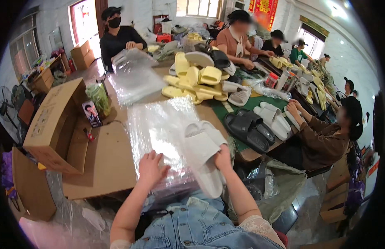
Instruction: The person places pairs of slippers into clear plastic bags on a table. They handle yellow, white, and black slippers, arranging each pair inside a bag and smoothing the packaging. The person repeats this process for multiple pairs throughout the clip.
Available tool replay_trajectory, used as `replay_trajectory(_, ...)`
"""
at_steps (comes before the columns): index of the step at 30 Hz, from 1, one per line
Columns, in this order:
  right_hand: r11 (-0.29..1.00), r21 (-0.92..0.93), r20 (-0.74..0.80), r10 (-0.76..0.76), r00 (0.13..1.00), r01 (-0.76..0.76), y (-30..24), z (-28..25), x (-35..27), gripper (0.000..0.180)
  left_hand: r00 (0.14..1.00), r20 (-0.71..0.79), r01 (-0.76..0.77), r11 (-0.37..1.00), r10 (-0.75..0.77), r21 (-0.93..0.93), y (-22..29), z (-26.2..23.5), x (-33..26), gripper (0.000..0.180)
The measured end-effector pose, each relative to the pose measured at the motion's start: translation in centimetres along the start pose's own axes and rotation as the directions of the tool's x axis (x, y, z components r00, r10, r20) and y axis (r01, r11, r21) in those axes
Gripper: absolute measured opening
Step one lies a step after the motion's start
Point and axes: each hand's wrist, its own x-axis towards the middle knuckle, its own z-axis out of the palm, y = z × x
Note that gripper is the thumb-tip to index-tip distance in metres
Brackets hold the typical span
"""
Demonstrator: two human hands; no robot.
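My right hand (222, 158) is closed round the side of a pair of white slide slippers (203, 149), laid one against the other and tilted over the table edge. Under them lies a stack of see-through plastic bags (153, 120), shiny with glare. On the near left part of that stack rests my left hand (152, 168), its fingers apart and nothing in them. Whether the slippers touch the bags, I cannot tell.
A heap of yellow slippers (192, 79) lies beyond the bags. Black slippers (249, 129) and white slippers (273, 118) sit to the right. An open cardboard box (51, 124) stands left, beside a green jar (98, 99). Co-workers sit and stand around the tables.
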Motion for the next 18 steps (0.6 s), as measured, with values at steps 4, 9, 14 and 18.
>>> replay_trajectory(4,0.978,0.204,-0.048,0.045,0.998,-0.035,2.8,-4.6,-0.8,0.026,1.0,0.006,0.018,0.999,-0.018,-0.049,0.1,-0.7,1.8,0.026)
replay_trajectory(9,0.992,0.057,0.028,0.108,0.994,-0.109,0.0,-8.9,-0.2,0.032,0.992,0.022,-0.12,0.991,0.121,-0.053,-2.2,0.2,2.7,0.046)
replay_trajectory(14,0.998,0.054,0.067,0.033,0.997,-0.036,-2.3,-9.0,-0.7,0.03,0.975,0.099,-0.191,0.979,0.198,-0.073,-0.8,0.5,1.9,0.087)
replay_trajectory(18,0.997,0.014,0.188,0.071,0.98,-0.075,-2.9,-8.2,-1.0,0.031,0.981,0.079,-0.171,0.984,0.174,-0.04,-1.1,2.2,2.1,0.067)
